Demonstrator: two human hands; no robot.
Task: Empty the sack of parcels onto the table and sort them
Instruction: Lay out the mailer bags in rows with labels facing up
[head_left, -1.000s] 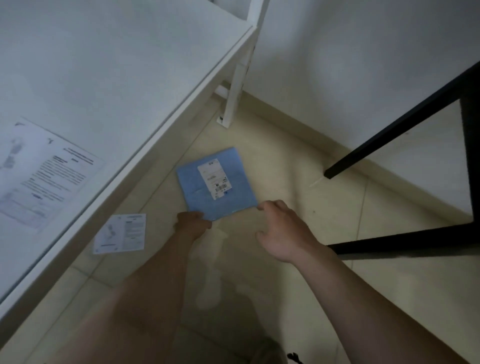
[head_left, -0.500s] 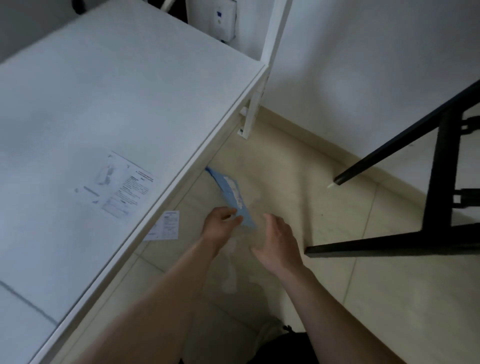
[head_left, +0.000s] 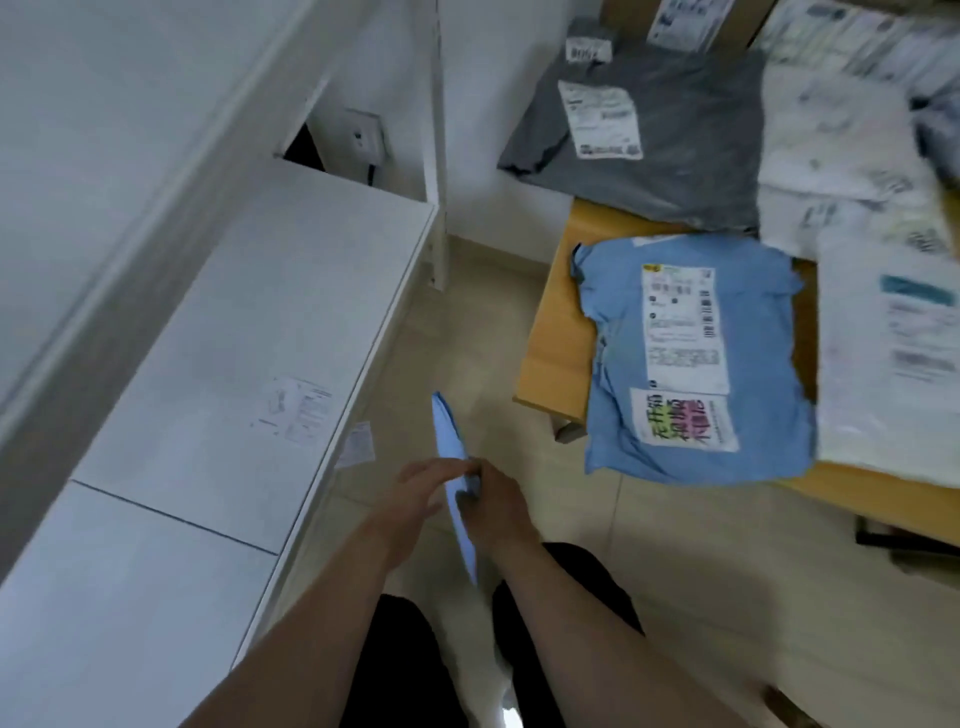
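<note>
Blue parcel (head_left: 450, 447) now raised edge-on between left hand (head_left: 418, 496) and right hand (head_left: 503, 503).

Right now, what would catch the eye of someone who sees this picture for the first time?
First, the thin blue parcel, held edge-on between the left hand and the right hand, low in the middle. Next, the large blue parcel with white labels on the wooden table at right, with a grey parcel behind it.

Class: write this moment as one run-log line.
hands: left hand and right hand hold small blue parcel edge-on over floor | wooden table: large blue parcel, grey parcel, white parcels | held parcel: not yet on table
</note>
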